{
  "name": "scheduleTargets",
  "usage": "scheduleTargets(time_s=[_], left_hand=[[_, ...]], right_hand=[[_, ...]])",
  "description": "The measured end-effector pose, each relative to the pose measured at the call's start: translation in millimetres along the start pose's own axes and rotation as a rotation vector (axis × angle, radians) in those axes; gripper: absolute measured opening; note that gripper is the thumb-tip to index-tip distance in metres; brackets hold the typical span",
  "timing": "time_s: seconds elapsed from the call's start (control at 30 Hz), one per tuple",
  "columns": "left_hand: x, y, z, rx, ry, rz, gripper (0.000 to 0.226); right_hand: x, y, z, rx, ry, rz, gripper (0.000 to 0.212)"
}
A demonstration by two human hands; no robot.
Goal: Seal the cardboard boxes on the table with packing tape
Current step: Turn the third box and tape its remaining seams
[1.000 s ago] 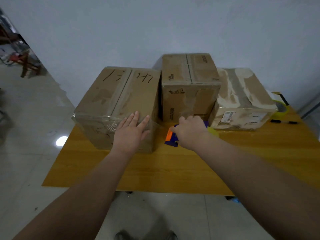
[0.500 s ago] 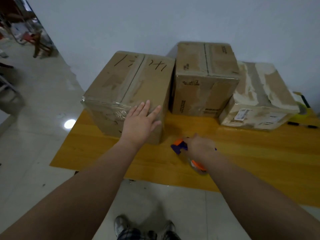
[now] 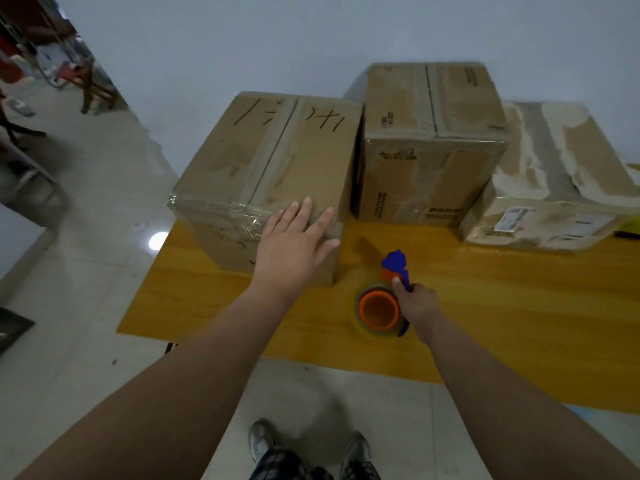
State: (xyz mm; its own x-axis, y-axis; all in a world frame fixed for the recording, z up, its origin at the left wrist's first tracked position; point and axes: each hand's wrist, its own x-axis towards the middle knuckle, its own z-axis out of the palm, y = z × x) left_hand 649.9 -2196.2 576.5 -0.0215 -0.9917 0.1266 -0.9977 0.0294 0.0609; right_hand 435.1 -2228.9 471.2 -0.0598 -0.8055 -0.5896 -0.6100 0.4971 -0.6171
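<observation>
- The left hand (image 3: pixel 294 251) lies flat with its fingers straight and spread on the near top edge of the left box (image 3: pixel 270 161), over a band of crinkled clear tape.
- The right hand (image 3: pixel 417 303) grips the blue handle of a tape dispenser (image 3: pixel 379 308), with the thumb laid along the handle.
- The dispenser's orange roll core faces up. It hangs low over the table (image 3: pixel 519 306), near the front right corner of the left box. Whether it touches the wood is hard to tell.
- Three cardboard boxes stand in a row along the far side of the yellow table.
- The left box bears black handwritten strokes on top, and a taped seam runs down its middle.
- The middle box (image 3: pixel 429 133) is taller and stands just beside the left one.
- The right box (image 3: pixel 554 188) is lower, with a scuffed, torn top and a white label on its near side.
- The person's shoes (image 3: pixel 263 441) show on the pale floor below the table edge.
</observation>
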Motion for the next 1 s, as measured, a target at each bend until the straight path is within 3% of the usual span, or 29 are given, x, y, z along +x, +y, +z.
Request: scheduleTargets(time_s=[0.13, 0.2, 0.23, 0.27, 0.3, 0.37, 0.43, 0.57, 0.67, 0.77, 1.0], left_hand=[[-0.1, 0.3, 0.7, 0.020, -0.031, -0.010, 0.061], [-0.6, 0.3, 1.2, 0.011, -0.036, -0.009, 0.065], [-1.3, 0.4, 1.6, 0.006, -0.026, -0.007, 0.068], [-1.4, 0.5, 2.2, 0.004, -0.011, -0.004, 0.070], [-1.3, 0.7, 2.9, 0.003, 0.004, -0.001, 0.072], [-2.0, 0.5, 4.3, -0.010, 0.011, 0.002, 0.073], [-2.6, 0.2, 4.0, -0.025, 0.006, -0.001, 0.075], [-2.6, 0.0, 0.8, -0.014, 0.013, 0.013, 0.074], [-3.9, -3.0, 1.8, 0.023, -0.025, 0.035, 0.067], [-3.6, -8.8, 2.0, 0.081, -0.026, 0.088, 0.064], [-9.8, -31.6, -9.5, 0.158, -0.009, 0.211, 0.065]], right_hand=[[3.5, 12.3, 15.3, -0.097, 0.057, 0.067, 0.042], [-3.7, 4.6, 19.3, -0.193, 0.286, -0.066, 0.039], [-9.4, -2.2, 23.0, -0.112, 0.356, -0.185, 0.045], [-19.6, -14.7, 26.3, 0.096, 0.320, -0.252, 0.047], [-30.8, -30.4, 29.3, 0.394, 0.178, -0.208, 0.048], [-51.3, -59.6, 33.5, 0.973, -0.271, 0.075, 0.050], [-62.2, -76.1, 33.6, 1.212, -0.495, 0.183, 0.048], [-62.3, -80.6, 29.4, 1.273, -0.296, 0.116, 0.035], [-55.9, -74.0, 23.6, 1.345, -0.188, 0.122, 0.049], [-55.5, -70.3, 22.1, 1.354, -0.085, 0.093, 0.048], [-57.9, -78.6, 45.2, 1.373, 0.010, 0.159, 0.044]])
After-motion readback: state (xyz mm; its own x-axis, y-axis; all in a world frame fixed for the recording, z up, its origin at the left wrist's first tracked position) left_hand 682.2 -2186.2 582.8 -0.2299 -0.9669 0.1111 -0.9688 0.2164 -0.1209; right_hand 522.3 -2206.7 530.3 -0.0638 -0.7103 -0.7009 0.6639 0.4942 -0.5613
